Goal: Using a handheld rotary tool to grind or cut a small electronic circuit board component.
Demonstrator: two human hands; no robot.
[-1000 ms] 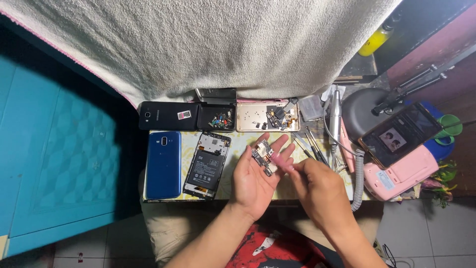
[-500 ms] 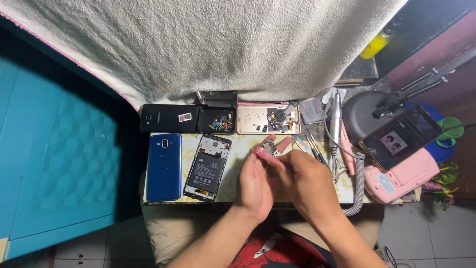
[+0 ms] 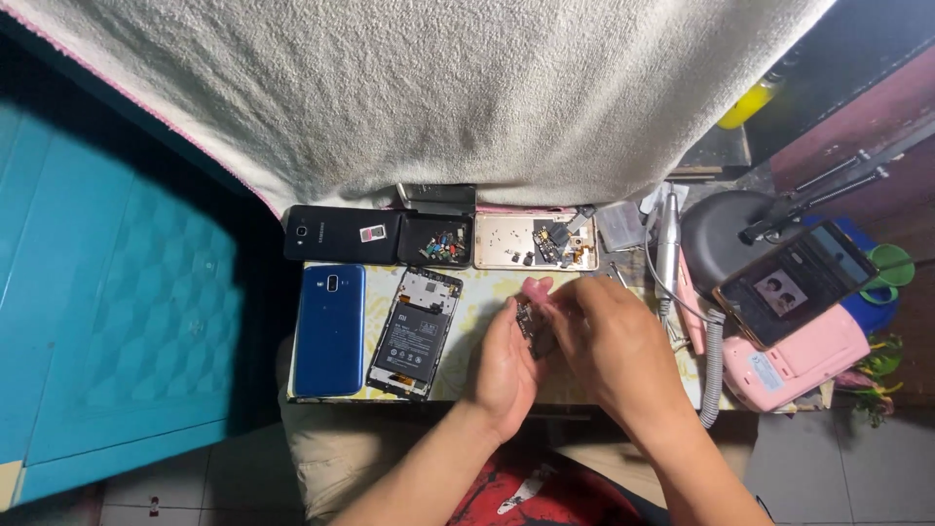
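Nearest the camera, the left hand and the right hand meet over the front part of the table. Between them sits a small dark circuit board, pinched at its edges. The left hand's grip is closed around the board from below and the side. The right hand's fingers curl over the board from the right, but how tightly they close on it cannot be told, since the knuckles hide the fingertips.

The board looks light, thin and stiff, and likely fragile: tiny parts stud its face, so a hold by the bare edges seems safest, with little squeeze and no bending.

Just left of the hands lies an opened phone with its battery exposed, and beside that a blue phone, back up. Farther back a black phone, a small dark tray of parts and a gold phone shell stand in a row. To the right are a white pen-shaped tool, a propped phone with a lit screen and a pink device. A pale towel hangs behind.
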